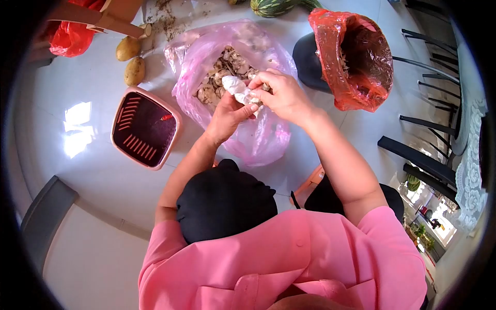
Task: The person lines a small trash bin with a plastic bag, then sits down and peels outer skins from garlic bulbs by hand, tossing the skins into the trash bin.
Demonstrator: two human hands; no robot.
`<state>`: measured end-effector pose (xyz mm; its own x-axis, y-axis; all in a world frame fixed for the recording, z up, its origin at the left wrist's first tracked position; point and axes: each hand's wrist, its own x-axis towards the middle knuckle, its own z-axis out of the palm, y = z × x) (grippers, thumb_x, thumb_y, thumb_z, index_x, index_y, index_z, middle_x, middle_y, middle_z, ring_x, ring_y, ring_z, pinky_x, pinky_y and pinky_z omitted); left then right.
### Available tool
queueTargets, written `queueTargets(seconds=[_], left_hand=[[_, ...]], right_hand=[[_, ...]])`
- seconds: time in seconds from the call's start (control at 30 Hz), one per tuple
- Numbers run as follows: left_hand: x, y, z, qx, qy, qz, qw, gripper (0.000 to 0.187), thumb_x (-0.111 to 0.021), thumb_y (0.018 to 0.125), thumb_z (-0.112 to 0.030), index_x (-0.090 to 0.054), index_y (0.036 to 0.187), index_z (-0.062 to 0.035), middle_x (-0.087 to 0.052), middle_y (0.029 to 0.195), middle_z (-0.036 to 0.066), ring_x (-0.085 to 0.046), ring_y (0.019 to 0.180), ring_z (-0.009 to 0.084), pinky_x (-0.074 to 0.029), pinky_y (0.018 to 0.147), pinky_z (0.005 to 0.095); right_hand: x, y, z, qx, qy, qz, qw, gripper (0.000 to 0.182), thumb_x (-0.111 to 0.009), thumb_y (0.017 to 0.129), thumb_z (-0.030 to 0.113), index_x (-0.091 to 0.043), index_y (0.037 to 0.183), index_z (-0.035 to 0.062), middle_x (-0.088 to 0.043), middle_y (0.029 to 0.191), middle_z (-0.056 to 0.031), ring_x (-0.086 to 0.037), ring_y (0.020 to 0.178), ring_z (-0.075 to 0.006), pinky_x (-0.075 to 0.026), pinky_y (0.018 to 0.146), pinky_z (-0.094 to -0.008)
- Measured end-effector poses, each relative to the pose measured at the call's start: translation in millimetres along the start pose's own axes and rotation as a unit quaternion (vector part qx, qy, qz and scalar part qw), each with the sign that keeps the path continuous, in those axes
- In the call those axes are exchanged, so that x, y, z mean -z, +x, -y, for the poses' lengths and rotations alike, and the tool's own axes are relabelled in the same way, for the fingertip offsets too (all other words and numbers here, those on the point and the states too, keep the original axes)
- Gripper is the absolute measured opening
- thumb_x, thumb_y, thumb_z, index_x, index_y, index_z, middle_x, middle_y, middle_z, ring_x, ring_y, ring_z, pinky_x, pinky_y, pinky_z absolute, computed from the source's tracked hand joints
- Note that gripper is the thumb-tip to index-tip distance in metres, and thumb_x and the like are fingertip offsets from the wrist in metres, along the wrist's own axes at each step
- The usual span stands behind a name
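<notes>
Over a pink translucent plastic bag [271, 137], my left hand [226, 118] grips a white, smooth, elongated lump [235, 88] between thumb and fingers. My right hand [281, 95] pinches at the lump's right end, its thumb and forefinger close to my left thumb. A paler, ragged bit shows beneath the fingertips. Inside the open bag lie several knobbly brown-and-cream pieces [207, 93] that look like mushrooms. They sit just behind and left of both hands, partly hidden by them.
A bin liner [330, 57] in red lines a dark bin [309, 64] at right. A pink basket [117, 135] with a small red item [166, 117] stands left. Two potatoes [134, 71], a striped green gourd [272, 6] and dirt lie behind. Dark chair legs [421, 160] line the right.
</notes>
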<state>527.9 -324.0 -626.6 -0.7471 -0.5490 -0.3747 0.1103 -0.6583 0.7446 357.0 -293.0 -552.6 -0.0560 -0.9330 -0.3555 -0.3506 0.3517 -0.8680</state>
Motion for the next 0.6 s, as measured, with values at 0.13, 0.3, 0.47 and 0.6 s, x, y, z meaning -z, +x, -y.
queueTargets(seconds=[0.13,0.3,0.47,0.6], left_hand=[[-3,-1,-9,-0.020,-0.030,-0.036,0.999,0.043,-0.066,0.085,-0.009,-0.045,0.123,-0.0067,-0.060,0.096,0.001,-0.058,0.081,0.0103,-0.049,0.067,0.0251],[6,-9,13,0.067,-0.072,-0.110,0.989,0.031,-0.059,0.088,-0.020,-0.051,0.112,-0.0022,-0.061,0.088,0.006,-0.060,0.072,0.0146,-0.048,0.062,0.0262],[18,-22,32,0.101,-0.173,-0.125,0.972,0.028,-0.050,0.089,-0.018,-0.052,0.112,-0.0023,-0.062,0.089,0.009,-0.061,0.071,0.0203,-0.047,0.060,0.0293],[18,-27,16,0.075,-0.193,-0.107,0.972,0.035,-0.049,0.088,-0.017,-0.049,0.119,-0.0024,-0.061,0.098,0.011,-0.062,0.080,0.0224,-0.048,0.065,0.0300]], right_hand=[[-8,5,17,0.024,-0.044,-0.020,0.999,0.023,-0.062,0.081,0.016,-0.054,0.098,0.0029,-0.060,0.089,-0.0178,-0.059,0.084,-0.0324,-0.045,0.074,-0.0418],[-57,26,-39,0.007,-0.049,-0.095,0.994,0.015,-0.052,0.090,0.015,-0.049,0.100,0.0041,-0.059,0.083,-0.0162,-0.060,0.078,-0.0294,-0.045,0.066,-0.0393],[-85,41,-81,-0.081,0.037,-0.155,0.984,0.018,-0.051,0.093,0.017,-0.054,0.100,0.0013,-0.060,0.082,-0.0110,-0.057,0.075,-0.0213,-0.046,0.068,-0.0353],[-64,48,-115,-0.158,0.049,-0.216,0.962,0.021,-0.053,0.093,0.022,-0.058,0.100,0.0031,-0.056,0.073,-0.0024,-0.052,0.066,-0.0104,-0.044,0.061,-0.0260]])
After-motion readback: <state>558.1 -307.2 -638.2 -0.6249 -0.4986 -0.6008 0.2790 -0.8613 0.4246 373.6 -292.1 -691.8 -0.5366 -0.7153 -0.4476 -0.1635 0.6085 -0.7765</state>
